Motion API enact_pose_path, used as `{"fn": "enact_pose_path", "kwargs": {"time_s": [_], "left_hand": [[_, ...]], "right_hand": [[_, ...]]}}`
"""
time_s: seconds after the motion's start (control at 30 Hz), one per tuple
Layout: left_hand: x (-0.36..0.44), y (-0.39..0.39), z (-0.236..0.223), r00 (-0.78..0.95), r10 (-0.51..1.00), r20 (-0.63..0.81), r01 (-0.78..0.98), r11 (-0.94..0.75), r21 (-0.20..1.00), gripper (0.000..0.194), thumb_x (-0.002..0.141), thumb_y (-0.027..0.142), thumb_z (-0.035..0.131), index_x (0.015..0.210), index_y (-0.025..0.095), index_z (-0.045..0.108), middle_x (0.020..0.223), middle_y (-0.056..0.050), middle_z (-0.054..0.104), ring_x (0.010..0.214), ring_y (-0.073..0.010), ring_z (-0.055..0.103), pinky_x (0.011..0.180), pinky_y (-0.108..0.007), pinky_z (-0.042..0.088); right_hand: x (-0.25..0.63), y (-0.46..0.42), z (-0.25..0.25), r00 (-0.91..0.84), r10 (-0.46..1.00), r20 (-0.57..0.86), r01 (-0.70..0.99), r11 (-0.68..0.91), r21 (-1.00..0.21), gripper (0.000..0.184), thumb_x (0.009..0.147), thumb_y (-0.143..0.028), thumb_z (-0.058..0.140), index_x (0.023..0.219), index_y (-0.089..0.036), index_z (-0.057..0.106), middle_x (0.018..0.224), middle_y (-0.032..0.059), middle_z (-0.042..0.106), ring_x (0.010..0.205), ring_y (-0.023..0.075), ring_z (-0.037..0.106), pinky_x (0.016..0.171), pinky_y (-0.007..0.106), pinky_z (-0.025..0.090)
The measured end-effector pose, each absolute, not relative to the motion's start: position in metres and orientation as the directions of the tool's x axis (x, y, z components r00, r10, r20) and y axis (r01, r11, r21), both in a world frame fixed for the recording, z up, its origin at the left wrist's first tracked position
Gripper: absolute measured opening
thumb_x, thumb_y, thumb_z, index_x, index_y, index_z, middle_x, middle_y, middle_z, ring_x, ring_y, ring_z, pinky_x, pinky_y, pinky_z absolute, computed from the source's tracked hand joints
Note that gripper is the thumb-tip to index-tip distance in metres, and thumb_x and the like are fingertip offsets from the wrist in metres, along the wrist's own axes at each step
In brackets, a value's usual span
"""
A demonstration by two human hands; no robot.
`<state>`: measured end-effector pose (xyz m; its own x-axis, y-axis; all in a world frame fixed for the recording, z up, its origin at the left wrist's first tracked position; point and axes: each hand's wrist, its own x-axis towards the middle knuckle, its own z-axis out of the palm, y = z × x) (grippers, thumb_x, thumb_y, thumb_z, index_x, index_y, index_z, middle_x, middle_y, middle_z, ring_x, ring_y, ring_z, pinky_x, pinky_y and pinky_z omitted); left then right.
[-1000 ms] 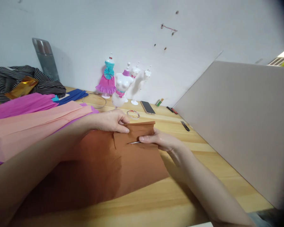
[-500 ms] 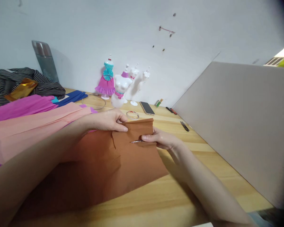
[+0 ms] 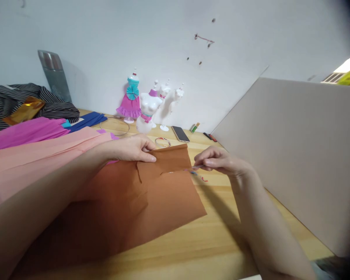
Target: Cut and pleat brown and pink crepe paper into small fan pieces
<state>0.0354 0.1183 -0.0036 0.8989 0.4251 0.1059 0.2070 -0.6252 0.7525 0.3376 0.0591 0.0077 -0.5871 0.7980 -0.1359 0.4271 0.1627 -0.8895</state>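
Observation:
My left hand (image 3: 138, 148) pinches the upper edge of a rust-brown piece of fabric (image 3: 163, 198), thumb in front and fingers behind. A slit runs inward from the fabric's right edge, below a folded top strip. A second, short dark slit shows below my left thumb. Just right of the fabric, my right hand (image 3: 217, 161) is closed on a thin, pointed metal tool (image 3: 198, 166), its tip close to the slit's open end. The fingers cover most of this tool, so I cannot tell its exact kind. Small red and blue bits (image 3: 203, 179) lie beneath it.
Pink and peach fabrics (image 3: 46, 155) spread on the left, near striped cloth (image 3: 58, 112) and a tilted bottle (image 3: 55, 77). Small mannequins (image 3: 148, 107) stand by the wall. A phone (image 3: 180, 134) and a bracelet-like ring (image 3: 162, 142) lie ahead. A grey panel (image 3: 303, 155) bounds the right.
My right hand has drawn back to the right with the metal tool, off the fabric, uncovering the slit. My left hand has kept its pinch in nearly the same place.

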Motion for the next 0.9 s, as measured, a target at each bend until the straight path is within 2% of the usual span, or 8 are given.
{"fn": "enact_pose_path", "kwargs": {"time_s": [0.07,0.2,0.4,0.73,0.9], "left_hand": [[0.036,0.118,-0.004,0.896,0.431,0.110,0.210,-0.629,0.748,0.020,0.077,0.024,0.056,0.059,0.015,0.053,0.051,0.007,0.039,0.044,-0.0050,0.030,0.042,-0.019,0.021],[0.037,0.117,-0.005,0.895,0.428,0.128,0.188,-0.621,0.761,0.018,0.076,0.022,0.057,0.060,0.014,0.055,0.049,0.007,0.038,0.043,-0.0047,0.028,0.041,-0.019,0.020],[0.038,0.115,-0.002,0.896,0.423,0.133,0.173,-0.610,0.773,0.016,0.076,0.023,0.057,0.064,0.014,0.060,0.049,0.007,0.039,0.044,-0.0049,0.030,0.041,-0.018,0.020],[0.038,0.114,-0.003,0.900,0.421,0.108,0.191,-0.606,0.773,0.017,0.075,0.023,0.055,0.060,0.015,0.055,0.050,0.007,0.041,0.043,-0.0053,0.030,0.042,-0.020,0.021],[0.041,0.113,-0.002,0.914,0.394,0.100,0.185,-0.623,0.760,0.014,0.075,0.018,0.053,0.061,0.015,0.054,0.052,0.007,0.041,0.044,-0.0051,0.028,0.042,-0.021,0.019]], "right_hand": [[0.333,0.050,0.015,-0.641,0.766,-0.047,0.355,0.241,-0.903,0.046,0.071,-0.057,0.065,0.076,-0.012,0.074,0.050,-0.0003,0.047,0.048,0.0100,0.038,0.049,0.026,0.030],[0.299,0.031,0.020,-0.635,0.757,-0.154,0.468,0.218,-0.856,0.045,0.076,-0.053,0.063,0.081,-0.010,0.074,0.063,0.0034,0.056,0.058,0.0123,0.045,0.057,0.027,0.036],[0.271,0.026,0.011,-0.465,0.862,-0.201,0.588,0.131,-0.798,0.047,0.079,-0.056,0.057,0.070,-0.011,0.069,0.061,0.0018,0.054,0.057,0.0121,0.044,0.052,0.025,0.033],[0.273,0.042,0.001,-0.542,0.811,-0.218,0.519,0.119,-0.846,0.047,0.078,-0.053,0.059,0.053,-0.013,0.056,0.051,-0.0037,0.040,0.048,0.0071,0.032,0.048,0.023,0.028],[0.273,0.046,-0.011,-0.506,0.825,-0.252,0.510,0.051,-0.859,0.047,0.074,-0.055,0.063,0.055,-0.013,0.059,0.050,-0.0030,0.042,0.047,0.0071,0.037,0.044,0.022,0.031]]}}
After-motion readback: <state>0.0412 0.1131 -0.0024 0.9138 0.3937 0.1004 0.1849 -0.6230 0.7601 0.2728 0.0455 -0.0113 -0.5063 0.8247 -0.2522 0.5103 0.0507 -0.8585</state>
